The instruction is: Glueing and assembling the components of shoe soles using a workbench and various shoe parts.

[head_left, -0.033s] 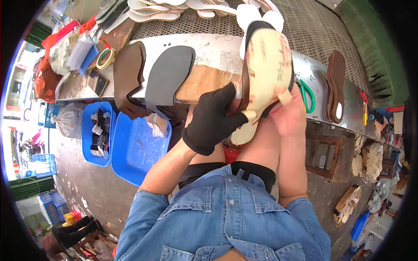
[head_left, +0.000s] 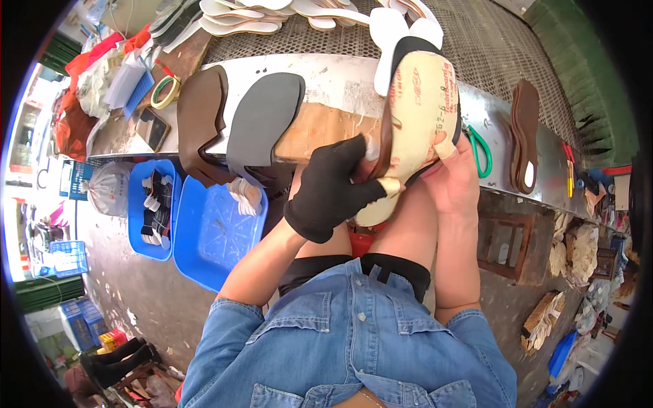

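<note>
At the bench (head_left: 333, 76), our left hand (head_left: 331, 188) and right hand (head_left: 453, 178) grasp the sole (head_left: 417, 102), likely light, springy, best held by its near edges.

I see room for a hand over the metal tabletop (head_left: 500, 117) between the green handle (head_left: 488, 155) and the brown stack (head_left: 524, 132). The held sole (head_left: 420, 109) blocks the middle; leftward, the grey sole piece (head_left: 265, 122) and brown cutout (head_left: 198, 126) obstruct.
</note>
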Demonstrator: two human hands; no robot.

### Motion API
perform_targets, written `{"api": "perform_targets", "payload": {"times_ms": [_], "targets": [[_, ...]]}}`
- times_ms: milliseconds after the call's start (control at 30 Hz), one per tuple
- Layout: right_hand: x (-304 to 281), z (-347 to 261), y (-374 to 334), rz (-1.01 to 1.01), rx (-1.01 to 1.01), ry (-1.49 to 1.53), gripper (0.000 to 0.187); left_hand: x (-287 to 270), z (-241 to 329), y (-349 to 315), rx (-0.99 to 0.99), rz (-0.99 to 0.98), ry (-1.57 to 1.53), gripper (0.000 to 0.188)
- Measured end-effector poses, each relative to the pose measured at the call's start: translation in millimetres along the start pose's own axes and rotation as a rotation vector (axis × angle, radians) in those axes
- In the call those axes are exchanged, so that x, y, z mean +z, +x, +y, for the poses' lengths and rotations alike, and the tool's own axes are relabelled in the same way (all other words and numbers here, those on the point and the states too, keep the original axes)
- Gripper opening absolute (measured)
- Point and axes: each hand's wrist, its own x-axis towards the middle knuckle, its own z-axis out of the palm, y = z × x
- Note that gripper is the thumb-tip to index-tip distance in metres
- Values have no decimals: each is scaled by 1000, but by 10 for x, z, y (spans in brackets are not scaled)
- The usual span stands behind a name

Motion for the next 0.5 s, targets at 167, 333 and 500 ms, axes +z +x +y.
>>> {"api": "perform_targets", "payload": {"times_ms": [167,333,500], "targets": [[92,98,-81,10,-3,-38,31,-10,122,285,-150,-41,-1304,60],[131,187,-124,62,-32,-256,29,95,120,333,-103,235,-544,51],[22,187,-147,58,-39,-304,30,220,212,311,4,439,-526,28]]}}
